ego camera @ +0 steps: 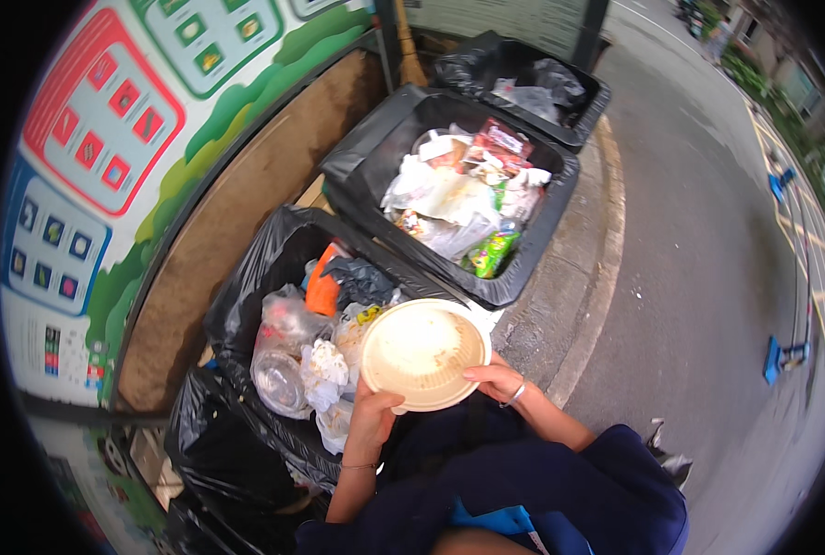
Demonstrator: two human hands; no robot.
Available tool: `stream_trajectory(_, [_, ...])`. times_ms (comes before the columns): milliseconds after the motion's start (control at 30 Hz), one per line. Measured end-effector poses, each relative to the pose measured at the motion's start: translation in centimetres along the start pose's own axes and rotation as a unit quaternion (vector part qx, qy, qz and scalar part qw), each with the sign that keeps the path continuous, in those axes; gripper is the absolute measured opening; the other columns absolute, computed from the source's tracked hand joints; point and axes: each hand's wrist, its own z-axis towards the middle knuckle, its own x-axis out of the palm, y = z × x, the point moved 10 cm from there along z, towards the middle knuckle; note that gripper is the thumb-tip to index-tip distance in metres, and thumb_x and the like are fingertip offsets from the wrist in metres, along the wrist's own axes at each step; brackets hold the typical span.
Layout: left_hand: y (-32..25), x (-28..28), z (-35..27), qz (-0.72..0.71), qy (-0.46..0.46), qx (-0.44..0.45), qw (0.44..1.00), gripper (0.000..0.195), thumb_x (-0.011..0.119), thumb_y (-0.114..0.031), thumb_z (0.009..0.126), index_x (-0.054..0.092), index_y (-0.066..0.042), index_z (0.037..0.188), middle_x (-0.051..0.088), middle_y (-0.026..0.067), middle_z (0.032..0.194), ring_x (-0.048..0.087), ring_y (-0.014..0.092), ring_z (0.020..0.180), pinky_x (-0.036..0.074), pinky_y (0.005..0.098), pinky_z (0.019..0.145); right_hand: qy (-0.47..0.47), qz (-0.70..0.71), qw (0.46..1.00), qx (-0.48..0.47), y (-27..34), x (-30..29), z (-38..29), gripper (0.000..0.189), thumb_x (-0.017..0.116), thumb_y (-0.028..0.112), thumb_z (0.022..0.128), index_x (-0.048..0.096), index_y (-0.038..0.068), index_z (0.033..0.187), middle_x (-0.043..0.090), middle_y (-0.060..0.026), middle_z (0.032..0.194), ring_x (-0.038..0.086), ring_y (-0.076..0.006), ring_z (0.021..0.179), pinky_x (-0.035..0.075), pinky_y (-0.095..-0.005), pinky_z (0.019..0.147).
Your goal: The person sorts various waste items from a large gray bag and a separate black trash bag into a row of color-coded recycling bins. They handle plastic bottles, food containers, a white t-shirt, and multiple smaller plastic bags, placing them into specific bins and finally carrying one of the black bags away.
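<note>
A round, cream-coloured disposable bowl [423, 354] with a ribbed inside and brownish stains is held level over the near edge of a bin. My left hand [373, 411] grips its left rim, thumb on top. On its right rim my right hand [497, 378] has hold, thumb over the edge. Just beyond and left of the bowl, a bin lined with a black bag [235, 312] holds plastic bags, a clear plastic container [278, 378], crumpled tissues [327, 362] and an orange item [323, 288]. The bowl hides part of that bin.
A second lined bin [558, 229] behind holds wrappers and paper; a third [596, 104] stands beyond it. Black garbage bags [225, 444] lie at lower left. A printed board [197, 139] runs along the left, a broom [410, 55] stands at the back, and a curb [610, 236] edges the road.
</note>
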Motion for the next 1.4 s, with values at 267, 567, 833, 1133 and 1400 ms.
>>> stream_trajectory(267, [3.4,10.0,-1.6,0.204,0.238,-0.1,0.944,0.089,0.057,0.004,0.066,0.019,-0.01,0.146,0.021,0.017,0.147,0.028,0.028,0.132,0.024,0.0395,0.107,-0.409,0.151,0.855,-0.282,-5.6,-14.0,-21.3,0.057,0.067,0.021,0.081,0.04,0.005,0.129,0.056,-0.0115,0.118,0.058,-0.0235,0.106,0.047,-0.0395,0.092])
stream_trajectory(567, [11.1,11.5,-5.4,0.275,0.319,-0.229,0.878,0.07,0.06,0.002,0.074,0.032,-0.003,0.138,0.034,0.017,0.139,0.041,0.024,0.118,0.039,0.0302,0.092,-0.732,0.398,0.378,-0.403,-28.8,-19.4,-58.0,0.063,0.065,0.06,0.07,0.051,0.02,0.117,0.061,-0.003,0.108,0.057,-0.0219,0.095,0.047,-0.0373,0.075])
stream_trajectory(833, [11.2,14.6,-3.4,0.304,0.33,-0.212,0.868,0.066,0.061,0.003,0.073,0.039,-0.006,0.135,0.044,0.0128,0.131,0.048,0.023,0.115,0.042,0.0328,0.089,-0.814,0.159,0.377,-0.413,-21.9,-18.7,-71.2,0.08,0.066,0.055,0.075,0.03,0.02,0.138,0.047,-0.0137,0.122,0.049,-0.0279,0.108,0.049,-0.0385,0.078])
stream_trajectory(1133, [9.3,15.2,-2.1,0.293,0.284,-0.164,0.898,0.052,0.061,-0.005,0.078,0.047,-0.002,0.128,0.052,0.0123,0.124,0.053,0.02,0.109,0.042,0.0317,0.092,-0.53,-0.234,0.815,0.006,-19.7,-30.2,-40.9,0.059,0.075,0.013,0.074,0.05,0.004,0.126,0.065,-0.0102,0.093,0.065,-0.0203,0.08,0.053,-0.033,0.066])
stream_trajectory(1400, [8.5,11.0,2.4,0.3,0.146,-0.119,0.935,0.048,0.063,0.001,0.077,0.052,-0.004,0.123,0.058,0.0098,0.115,0.058,0.017,0.099,0.045,0.0286,0.088,-0.522,-0.387,0.759,-0.049,2.6,-31.8,-31.6,0.054,0.069,0.012,0.079,0.048,0.003,0.128,0.064,-0.0126,0.101,0.064,-0.0181,0.085,0.052,-0.0288,0.072])
